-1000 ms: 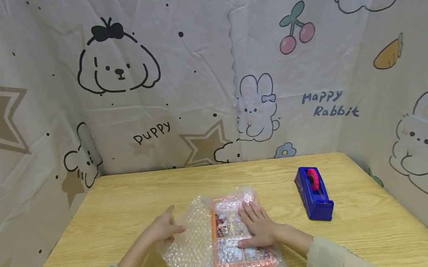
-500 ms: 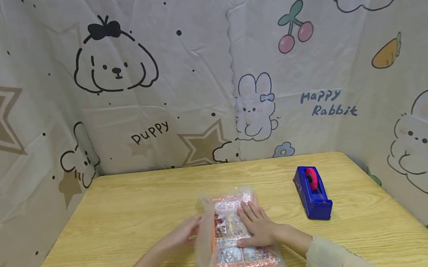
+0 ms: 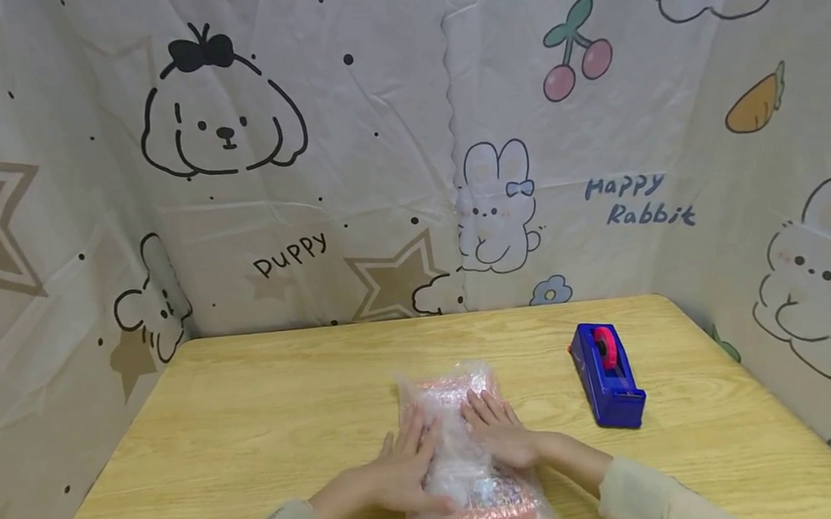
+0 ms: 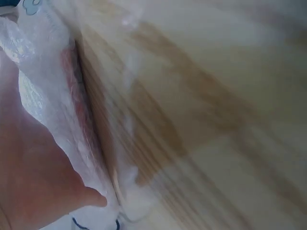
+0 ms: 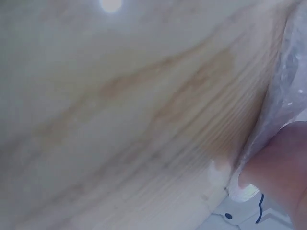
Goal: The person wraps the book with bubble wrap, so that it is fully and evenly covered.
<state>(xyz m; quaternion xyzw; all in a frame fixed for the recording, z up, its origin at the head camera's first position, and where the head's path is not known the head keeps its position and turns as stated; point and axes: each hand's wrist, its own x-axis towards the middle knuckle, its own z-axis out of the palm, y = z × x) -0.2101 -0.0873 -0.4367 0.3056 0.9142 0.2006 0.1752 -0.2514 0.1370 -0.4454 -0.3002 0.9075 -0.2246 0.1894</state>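
A flat orange-edged item with picture panels, perhaps a book or box, lies on the table under bubble wrap (image 3: 466,465). The wrap's left flap is folded over it, clouding most of its face. My left hand (image 3: 401,473) lies with fingers extended on this flap, along the left side. On the right half, my right hand (image 3: 503,430) rests flat with its fingers spread. In the left wrist view, the bubble wrap (image 4: 72,110) covers the item's reddish side, with the left thumb (image 4: 91,196) against it. The right wrist view shows the bubble wrap (image 5: 288,91) beside part of the right hand (image 5: 283,163).
A blue tape dispenser (image 3: 608,379) with a pink-red core stands on the table (image 3: 279,381) to the right of the package. Behind and at both sides hangs a pale cloth (image 3: 380,173) printed with cartoon animals.
My left hand has lifted the left flap of bubble wrap, carried it rightward over the item and now lies on it. The right hand stays nearly in place.
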